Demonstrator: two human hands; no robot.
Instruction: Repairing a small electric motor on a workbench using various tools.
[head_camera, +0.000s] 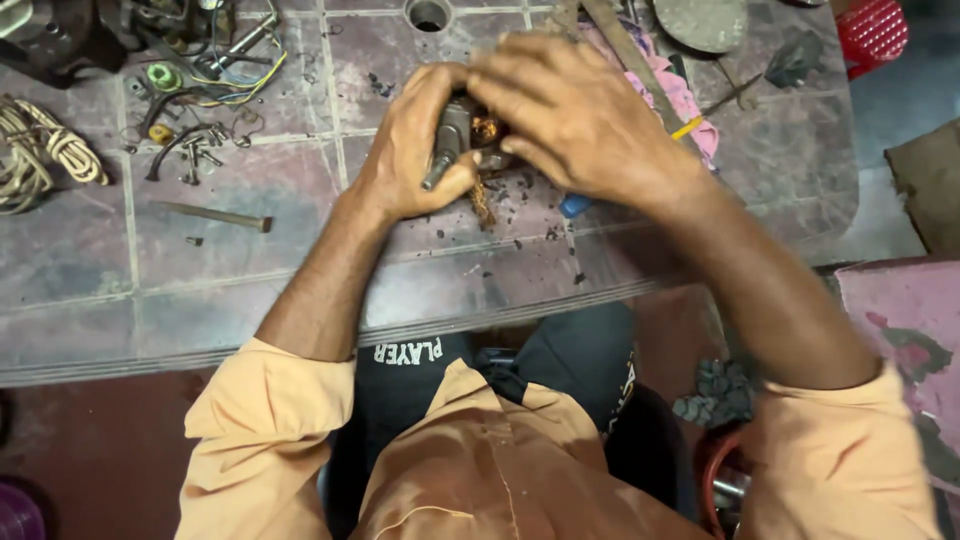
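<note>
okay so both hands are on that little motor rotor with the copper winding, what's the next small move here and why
Probably keep the left hand clamped round the rotor by its grey shaft and let the right hand, which covers the copper winding, tug more wire free. A frayed copper strand already hangs below, with dark crumbs on the table.

Left hand (415, 150) curled closed, right hand (570, 115) cupped over, forearms converging.

A repair workshop: grimy worktable (250, 300) strewn with wires (235, 85), bolts (200, 155), metal scraps.
</note>
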